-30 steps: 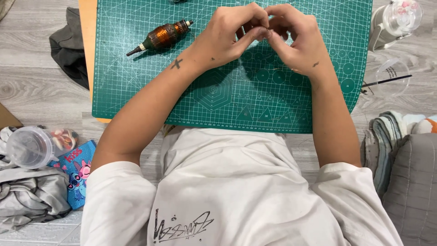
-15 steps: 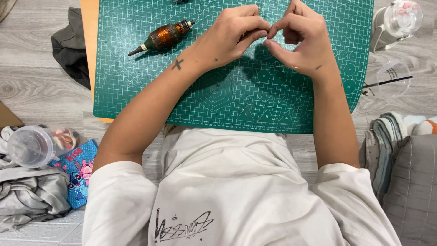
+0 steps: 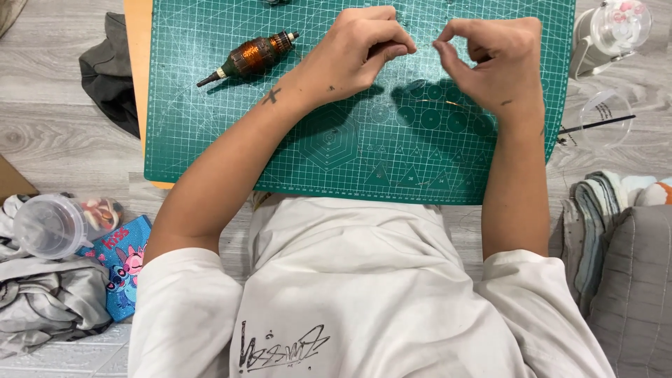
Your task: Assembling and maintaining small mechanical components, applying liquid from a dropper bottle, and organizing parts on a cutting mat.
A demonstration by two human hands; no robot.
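Observation:
Both of my hands hover over a green cutting mat (image 3: 336,161) lying on the floor. My left hand (image 3: 360,52) is curled, thumb and forefinger pinched together. My right hand (image 3: 493,66) pinches the same way, a short gap from the left. A very fine wire (image 3: 424,46) seems to run between the two pinches, and a faint coppery strand (image 3: 437,103) curves in the shadow below. A copper-wound motor armature (image 3: 250,56) with a dark shaft lies on the mat to the left of my left hand, untouched.
A wooden board (image 3: 135,63) sticks out under the mat's left edge, with a dark cloth (image 3: 108,70) beside it. At the lower left are a clear cup (image 3: 45,225), a blue cartoon pouch (image 3: 124,262) and grey fabric (image 3: 49,315). At the right are clear containers (image 3: 616,28), a black stick (image 3: 595,126) and folded cloths (image 3: 605,210).
My hands were pressed together a second ago. They have since drawn apart sideways, the right hand shifting right and slightly down. The armature has not moved.

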